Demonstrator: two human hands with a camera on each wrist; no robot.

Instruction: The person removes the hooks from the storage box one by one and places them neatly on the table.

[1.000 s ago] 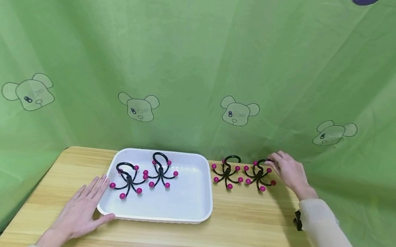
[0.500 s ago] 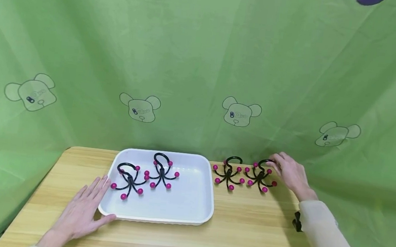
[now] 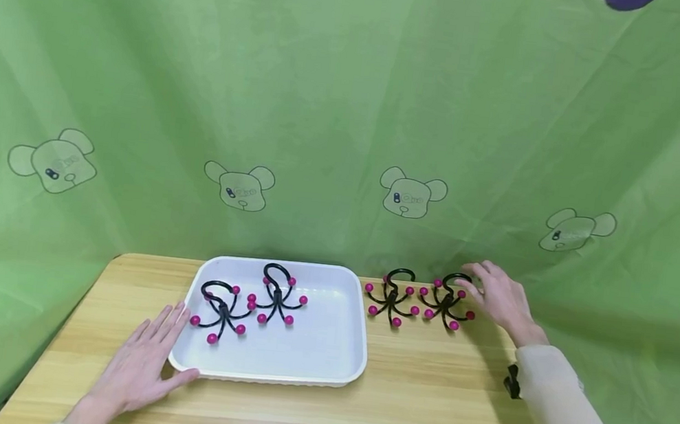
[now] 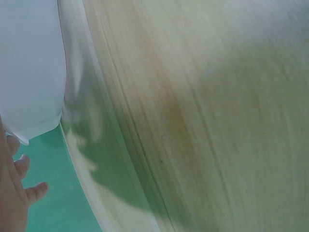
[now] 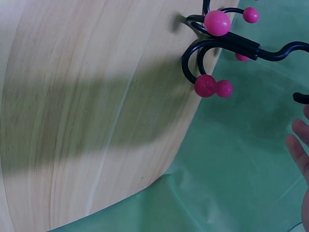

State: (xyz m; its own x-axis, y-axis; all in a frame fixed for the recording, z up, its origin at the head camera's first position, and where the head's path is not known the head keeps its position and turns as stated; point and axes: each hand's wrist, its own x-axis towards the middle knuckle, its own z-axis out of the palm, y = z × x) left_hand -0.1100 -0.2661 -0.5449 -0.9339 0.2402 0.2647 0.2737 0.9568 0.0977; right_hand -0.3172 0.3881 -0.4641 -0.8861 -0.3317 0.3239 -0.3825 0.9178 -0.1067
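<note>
My right hand (image 3: 497, 296) is beside the hook end of a black multi-arm hanger (image 3: 447, 301) with pink ball tips, at the table's back right. In the right wrist view its fingertips (image 5: 300, 129) show just below the free end of that hanger's hook. To the left stands a matching black hanger (image 3: 392, 297). Two more, a front-left hanger (image 3: 222, 310) and a rear hanger (image 3: 277, 295), are in the white tray (image 3: 297, 378). My left hand (image 3: 140, 360) lies with straight, spread fingers along the tray's left edge, thumb at its front corner.
The wooden table (image 3: 406, 412) ends at the back against a green curtain (image 3: 339, 101) with printed bear heads. A small black object (image 3: 511, 381) shows beside the right sleeve (image 3: 567, 415).
The right hand's thumb and fingers have parted from the right-hand hanger's hook, which they pinched before. The hangers, tray and left hand stay in place.
</note>
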